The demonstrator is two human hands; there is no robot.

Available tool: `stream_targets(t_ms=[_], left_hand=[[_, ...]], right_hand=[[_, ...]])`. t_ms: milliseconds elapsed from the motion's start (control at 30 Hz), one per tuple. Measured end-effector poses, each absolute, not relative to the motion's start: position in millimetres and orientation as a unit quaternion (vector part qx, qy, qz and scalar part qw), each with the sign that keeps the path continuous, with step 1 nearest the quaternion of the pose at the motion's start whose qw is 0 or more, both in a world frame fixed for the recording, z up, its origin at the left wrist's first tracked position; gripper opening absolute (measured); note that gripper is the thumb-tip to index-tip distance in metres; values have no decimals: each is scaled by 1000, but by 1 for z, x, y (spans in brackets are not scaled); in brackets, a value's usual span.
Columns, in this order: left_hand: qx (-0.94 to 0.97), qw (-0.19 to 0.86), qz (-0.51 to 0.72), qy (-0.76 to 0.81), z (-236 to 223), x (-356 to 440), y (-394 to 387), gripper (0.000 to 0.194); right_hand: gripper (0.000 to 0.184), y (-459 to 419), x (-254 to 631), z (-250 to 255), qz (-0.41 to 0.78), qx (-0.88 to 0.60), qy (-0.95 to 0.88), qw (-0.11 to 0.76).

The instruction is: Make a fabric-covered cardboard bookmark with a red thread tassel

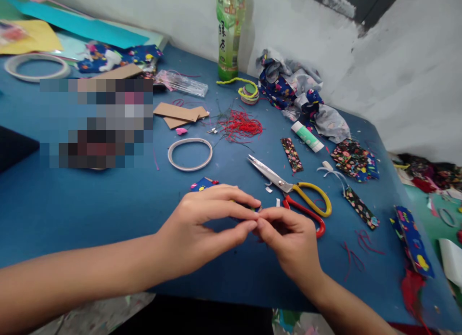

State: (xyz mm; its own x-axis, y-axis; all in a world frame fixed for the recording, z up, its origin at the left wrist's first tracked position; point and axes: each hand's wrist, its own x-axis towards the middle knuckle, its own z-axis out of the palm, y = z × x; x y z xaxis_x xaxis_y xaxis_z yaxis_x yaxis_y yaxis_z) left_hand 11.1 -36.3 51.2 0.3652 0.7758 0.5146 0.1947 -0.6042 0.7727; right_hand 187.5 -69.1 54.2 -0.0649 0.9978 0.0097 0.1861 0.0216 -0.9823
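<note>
Close to the table's front, my left hand (pixel 212 217) and my right hand (pixel 288 236) meet with their fingertips pinched together. Between them is a small dark patterned piece (pixel 258 209), mostly hidden by the fingers. Just beyond the left hand lies a scrap of blue patterned fabric (pixel 202 184). Scissors (pixel 288 186) with one yellow and one red handle rest behind the right hand, blades slightly apart. Short strips of black floral fabric (pixel 291 154) lie past the scissors, and another floral strip with a white cord (pixel 361 207) is to their right.
A roll of tape (pixel 190 154), red threads (pixel 242 124), cardboard strips (pixel 176 111) and a glue stick (pixel 307 136) lie mid-table. A green tea bottle (pixel 228 41) stands by the wall, near crumpled fabric (pixel 288 80). A pixelated patch covers part of the left side.
</note>
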Motion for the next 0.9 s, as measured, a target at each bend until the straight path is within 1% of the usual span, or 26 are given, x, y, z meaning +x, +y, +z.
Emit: stream_targets(t_ms=[100,300,733,900], left_hand=[[752,320,482,317,52,13,-37,6],[750,301,505,303,51,14,-38,9],[753,295,501,307,47,12,-38,9],[769,283,492,295,46,11,-37,8]], right_hand=[[6,-71,185,55,469,-522,-563,436],[5,-77,181,55,503,-506,-543,443],[9,-77,180,54,535,-498,-528,433],[7,-76,181,55,534,-491,-534,433]])
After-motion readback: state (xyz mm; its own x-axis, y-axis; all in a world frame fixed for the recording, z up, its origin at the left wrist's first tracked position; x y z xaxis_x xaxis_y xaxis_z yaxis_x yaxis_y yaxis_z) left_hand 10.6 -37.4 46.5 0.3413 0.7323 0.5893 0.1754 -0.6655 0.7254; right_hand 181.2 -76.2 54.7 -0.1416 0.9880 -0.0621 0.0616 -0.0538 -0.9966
